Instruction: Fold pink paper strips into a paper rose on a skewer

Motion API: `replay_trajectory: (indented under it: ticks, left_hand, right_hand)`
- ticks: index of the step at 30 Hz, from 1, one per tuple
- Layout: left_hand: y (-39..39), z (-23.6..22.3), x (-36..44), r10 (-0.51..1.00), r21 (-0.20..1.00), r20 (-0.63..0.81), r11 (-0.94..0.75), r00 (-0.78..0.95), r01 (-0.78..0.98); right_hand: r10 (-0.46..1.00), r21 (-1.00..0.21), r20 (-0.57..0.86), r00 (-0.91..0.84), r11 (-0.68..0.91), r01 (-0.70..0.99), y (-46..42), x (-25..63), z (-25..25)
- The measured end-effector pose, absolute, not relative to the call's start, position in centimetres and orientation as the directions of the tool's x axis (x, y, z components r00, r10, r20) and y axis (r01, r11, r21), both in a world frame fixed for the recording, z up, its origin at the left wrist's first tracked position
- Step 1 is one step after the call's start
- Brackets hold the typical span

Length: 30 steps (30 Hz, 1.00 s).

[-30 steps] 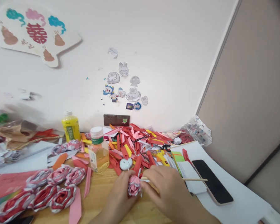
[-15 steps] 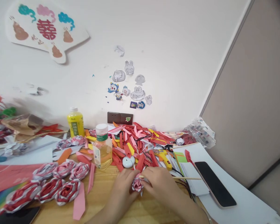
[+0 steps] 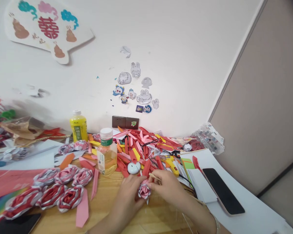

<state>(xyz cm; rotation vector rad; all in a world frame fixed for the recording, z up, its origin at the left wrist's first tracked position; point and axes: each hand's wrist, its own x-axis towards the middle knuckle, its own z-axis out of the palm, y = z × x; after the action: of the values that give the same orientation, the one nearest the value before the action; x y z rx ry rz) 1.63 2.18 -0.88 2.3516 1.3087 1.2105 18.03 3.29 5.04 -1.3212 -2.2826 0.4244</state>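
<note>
Between the fingers of my left hand (image 3: 130, 191) is a small pink and white folded-paper rose (image 3: 144, 190), its petals facing up. My right hand (image 3: 167, 187) pinches a thin wooden stick (image 3: 155, 177), whose tip points up and left, just above the rose's far edge. The right fingertips are close beside the rose; whether they touch it I cannot tell. To the left lie finished-looking paper roses in pink and white (image 3: 83, 176) and in red and white (image 3: 70, 199). A white earbud case (image 3: 133, 167) sits just beyond my left hand.
Folded paper strips (image 3: 136, 146) are heaped by the wall. A tea bottle (image 3: 106, 156) and a yellow drink bottle (image 3: 78, 126) stand left of them. A yellow glue gun (image 3: 171, 164) with a cable, white paper cards (image 3: 202, 185) and a phone (image 3: 223, 191) are on the right.
My right hand has turned and lifted slightly, so the stick now slants with its tip up and away from the rose's centre. My left hand stays around the rose.
</note>
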Motion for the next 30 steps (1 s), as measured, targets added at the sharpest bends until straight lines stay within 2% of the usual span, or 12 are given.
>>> replay_trajectory:
  ticks: [6, 14, 16, 25, 30]
  left_hand:
    - [2.2, -1.1, 1.6, 0.790, 0.546, 0.576, -0.563, 0.210, 0.621]
    - [2.4, -1.3, 1.5, 0.777, 0.483, 0.579, -0.572, 0.248, 0.663]
    - [2.4, -1.3, 1.4, 0.778, 0.480, 0.577, -0.569, 0.249, 0.668]
    - [2.7, -1.5, 1.2, 0.767, 0.477, 0.597, -0.575, 0.235, 0.665]
    - [2.6, -1.2, 1.2, 0.783, 0.514, 0.587, -0.557, 0.205, 0.653]
  right_hand:
    - [0.725, -0.098, 0.461, -0.512, 0.615, 0.782, 2.6, 17.6, 4.6]
    - [0.424, 0.273, 0.640, -0.641, 0.654, 0.705, 2.8, 17.5, 3.7]
    - [0.388, 0.305, 0.662, -0.641, 0.642, 0.704, 2.7, 17.4, 3.5]
    - [0.397, 0.329, 0.642, -0.656, 0.630, 0.703, 3.1, 17.2, 2.7]
    - [0.411, 0.269, 0.664, -0.624, 0.648, 0.713, 3.3, 17.3, 2.5]
